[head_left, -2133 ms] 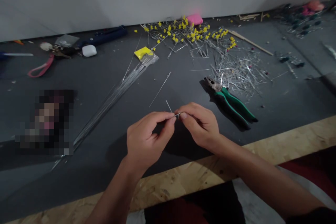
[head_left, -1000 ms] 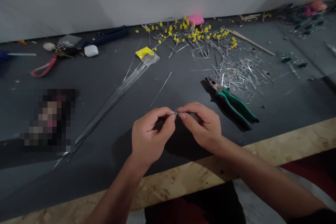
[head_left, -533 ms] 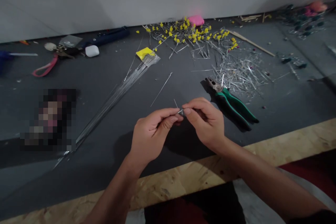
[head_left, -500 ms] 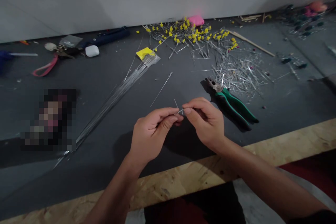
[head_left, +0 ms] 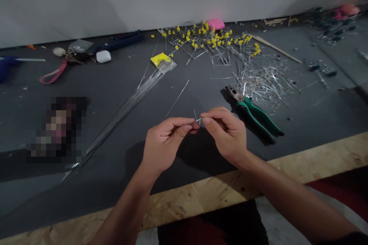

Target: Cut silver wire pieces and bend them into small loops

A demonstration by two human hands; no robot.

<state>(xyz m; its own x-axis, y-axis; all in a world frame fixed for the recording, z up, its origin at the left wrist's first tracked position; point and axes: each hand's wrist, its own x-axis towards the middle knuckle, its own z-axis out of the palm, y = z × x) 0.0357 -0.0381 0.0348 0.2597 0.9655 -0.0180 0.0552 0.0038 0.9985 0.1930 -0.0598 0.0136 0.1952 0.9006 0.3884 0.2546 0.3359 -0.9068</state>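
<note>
Between my two hands, just above the dark tabletop, is a small piece of thin silvery wire (head_left: 197, 120) with crossing ends. My left hand (head_left: 165, 139) pinches it between thumb and fingertips. From the other side my right hand (head_left: 225, 134) grips its end between thumb and forefinger. One short end sticks up between the hands; the parts under the fingertips are hidden. Beyond my left hand lies a single wire (head_left: 178, 97) with a twisted tip. To the right of my right hand rest pliers (head_left: 253, 115) with green and black handles, jaws pointing away.
A bundle of long wires (head_left: 126, 103) with a yellow label stretches across the left. Short cut wires (head_left: 261, 80) are heaped behind the pliers, near yellow-tipped wire pieces (head_left: 212, 38). Keys (head_left: 71, 55), a white case (head_left: 103, 56) and a blurred-out dark object (head_left: 57, 130) lie left.
The upright wire end between my fingers has swung slightly to the right and stands steeper. Both hands keep their pinch. The whole view has shifted slightly.
</note>
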